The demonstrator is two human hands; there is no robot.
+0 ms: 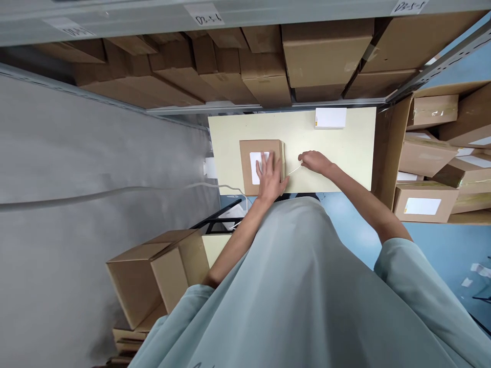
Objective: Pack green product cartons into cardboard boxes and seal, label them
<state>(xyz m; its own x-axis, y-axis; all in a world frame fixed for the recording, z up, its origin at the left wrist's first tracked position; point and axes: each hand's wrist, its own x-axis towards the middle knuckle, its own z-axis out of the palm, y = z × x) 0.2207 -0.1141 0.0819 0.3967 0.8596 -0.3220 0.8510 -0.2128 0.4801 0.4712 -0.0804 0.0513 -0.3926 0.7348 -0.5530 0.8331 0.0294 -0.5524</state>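
Observation:
A small cardboard box (247, 185) with a white label (254, 174) lies on the pale yellow tabletop (345, 163). My left hand (270, 180) rests on its top with the fingers spread, partly covering the label. To the right of the box, my right hand (315, 161) is closed on a thin pale strip (294, 169), which stretches toward the box's right side. The strip's far end lies by my left thumb, and I cannot tell what it is made of. Clear tape seems to run along the box's right edge.
A stack of white labels (330, 118) sits at the table's back edge. Beyond is a metal shelf (245, 13) packed with cartons. At right, a large open carton (391, 153) holds several labelled boxes. An open carton (134, 286) and a grey cable (115, 192) are at left.

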